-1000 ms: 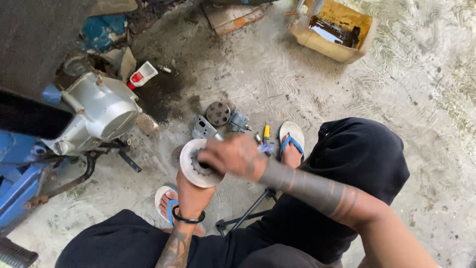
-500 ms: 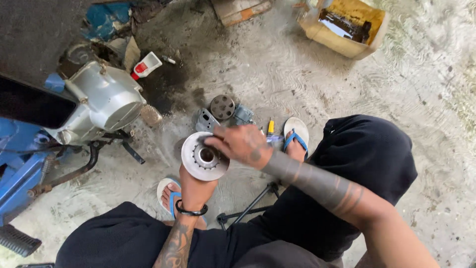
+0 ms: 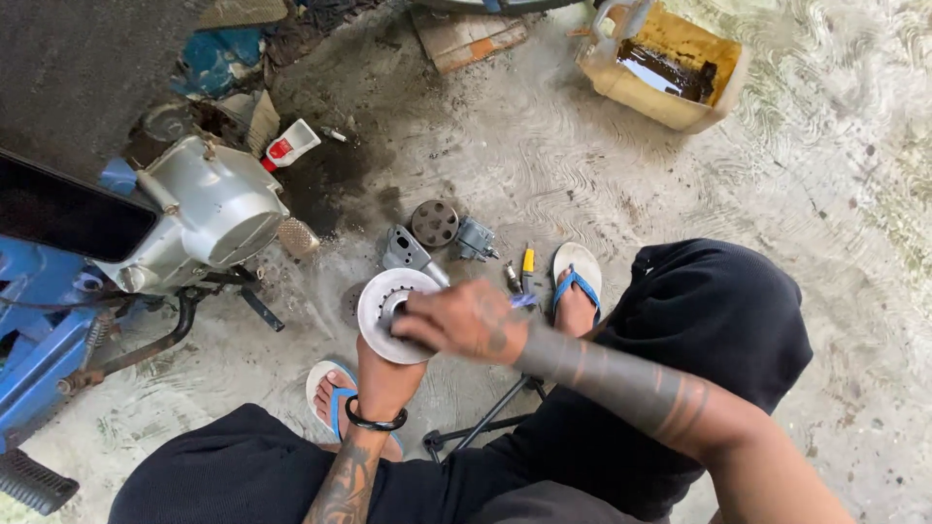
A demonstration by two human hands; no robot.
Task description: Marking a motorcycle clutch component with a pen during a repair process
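Rough grey concrete floor (image 3: 602, 165) underfoot, stained dark with oil near the upper left. Squatting over it, knees in black trousers, 2 feet in blue-strapped sandals (image 3: 577, 275) planted apart.

Held between the knees, just above the floor: round silver metal disc (image 3: 388, 312) with a raised hub at its middle. Left hand (image 3: 386, 374) cupped beneath the disc, closed around its lower edge, black band on the wrist. Right hand (image 3: 456, 320) laid over the disc's right side and hub, fingers curled onto it, slightly blurred; forearm tattooed with dark bands.

Just beyond the disc on the floor: small round dark part with holes (image 3: 435, 223), 2 grey cast metal pieces (image 3: 406, 249) beside it, and a yellow-handled tool (image 3: 528, 264) near the right sandal. Thin black metal rod frame (image 3: 481, 422) lying under the right forearm.

At left, silver engine casing (image 3: 218, 213) on a blue motorbike frame (image 3: 39, 340), black footpeg sticking out toward the disc. Small white and red bottle (image 3: 289, 146) lying behind the casing. At upper right, well apart, cut-open yellow plastic container (image 3: 670, 68) holding dark liquid. Flat wooden board (image 3: 471, 37) near the top edge.
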